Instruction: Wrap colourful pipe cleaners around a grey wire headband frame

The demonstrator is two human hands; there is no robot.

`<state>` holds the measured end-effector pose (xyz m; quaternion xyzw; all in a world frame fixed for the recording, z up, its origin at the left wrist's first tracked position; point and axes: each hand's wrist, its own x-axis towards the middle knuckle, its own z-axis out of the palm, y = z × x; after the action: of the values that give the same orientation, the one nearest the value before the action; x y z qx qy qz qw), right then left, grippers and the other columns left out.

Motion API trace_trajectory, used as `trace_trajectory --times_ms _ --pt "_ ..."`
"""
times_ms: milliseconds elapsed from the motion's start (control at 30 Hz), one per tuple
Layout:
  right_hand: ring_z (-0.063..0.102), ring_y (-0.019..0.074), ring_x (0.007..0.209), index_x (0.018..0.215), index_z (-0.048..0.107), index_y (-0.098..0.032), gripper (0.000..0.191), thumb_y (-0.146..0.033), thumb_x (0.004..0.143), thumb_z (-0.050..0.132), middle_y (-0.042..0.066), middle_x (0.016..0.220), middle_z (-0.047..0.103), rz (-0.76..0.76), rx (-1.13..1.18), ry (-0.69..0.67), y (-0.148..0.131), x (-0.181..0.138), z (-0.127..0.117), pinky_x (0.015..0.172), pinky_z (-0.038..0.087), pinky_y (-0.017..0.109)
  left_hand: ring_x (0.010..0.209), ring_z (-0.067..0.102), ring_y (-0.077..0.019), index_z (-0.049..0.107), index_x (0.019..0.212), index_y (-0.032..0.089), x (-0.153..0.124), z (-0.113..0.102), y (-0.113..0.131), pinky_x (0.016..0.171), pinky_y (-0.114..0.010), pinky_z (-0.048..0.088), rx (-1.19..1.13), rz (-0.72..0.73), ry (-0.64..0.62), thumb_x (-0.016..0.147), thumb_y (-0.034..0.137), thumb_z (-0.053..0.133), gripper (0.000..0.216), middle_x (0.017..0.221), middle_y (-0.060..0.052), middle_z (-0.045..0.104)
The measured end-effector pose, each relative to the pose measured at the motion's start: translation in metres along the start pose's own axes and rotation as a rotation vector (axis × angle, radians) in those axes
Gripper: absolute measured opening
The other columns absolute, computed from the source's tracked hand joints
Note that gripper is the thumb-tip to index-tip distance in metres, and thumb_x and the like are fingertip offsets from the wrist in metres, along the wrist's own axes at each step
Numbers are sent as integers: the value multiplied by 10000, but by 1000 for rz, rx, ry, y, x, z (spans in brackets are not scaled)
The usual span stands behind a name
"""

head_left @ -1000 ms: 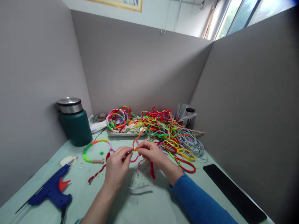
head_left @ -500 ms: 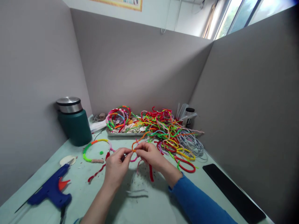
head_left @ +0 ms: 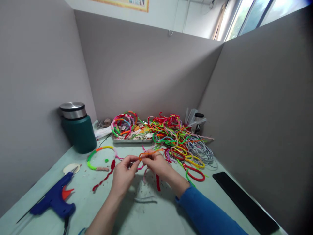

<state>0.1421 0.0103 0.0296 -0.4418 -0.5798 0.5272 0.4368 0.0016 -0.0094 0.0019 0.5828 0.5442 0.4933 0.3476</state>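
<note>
Between the fingertips of my left hand and my right hand is an orange pipe cleaner, bent where both hands pinch it. Its free end passes over my right fingers toward the right. Both hands are closed and almost touch each other above the table. Under them lie a red pipe cleaner piece and short grey pieces. Left of my left hand rest a twisted dark red pipe cleaner and a multicoloured ring of pipe cleaners with an opening at its lower right.
A blue glue gun lies at the left near a green bottle. At the back stand a metal tray with finished-looking rings and a heap of pipe cleaners. Grey coils and a black bar are at the right.
The orange pipe cleaner's free end, which stood up toward the back, now lies bent over my right fingers. Both hands stay pinched together in nearly the same place.
</note>
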Motion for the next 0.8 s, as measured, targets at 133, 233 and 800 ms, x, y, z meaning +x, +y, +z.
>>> trace_trajectory --times_ms 133,233,800 --pt "306 41 369 716 585 -162 79 -200 648 595 -77 483 466 115 96 -63 -3 1 -6 357 187 185 611 605 -146 555 872 186 -4 0 7 548 -253 474 91 111 99 767 344 575 191 796 -16 653" --pt "307 38 353 737 574 -162 119 -219 639 610 -78 486 477 141 174 -98 -4 2 -9 332 167 175 695 626 -157 580 882 199 -7 -2 13 624 -267 487 214 266 123 799 277 537 122 846 -28 662" --pt "285 30 342 711 567 -156 128 -245 639 624 -83 477 467 123 186 -169 -8 0 -10 326 162 183 851 626 -172 649 947 203 -7 -3 9 756 -274 485 316 567 158 851 190 483 192 914 -54 680"
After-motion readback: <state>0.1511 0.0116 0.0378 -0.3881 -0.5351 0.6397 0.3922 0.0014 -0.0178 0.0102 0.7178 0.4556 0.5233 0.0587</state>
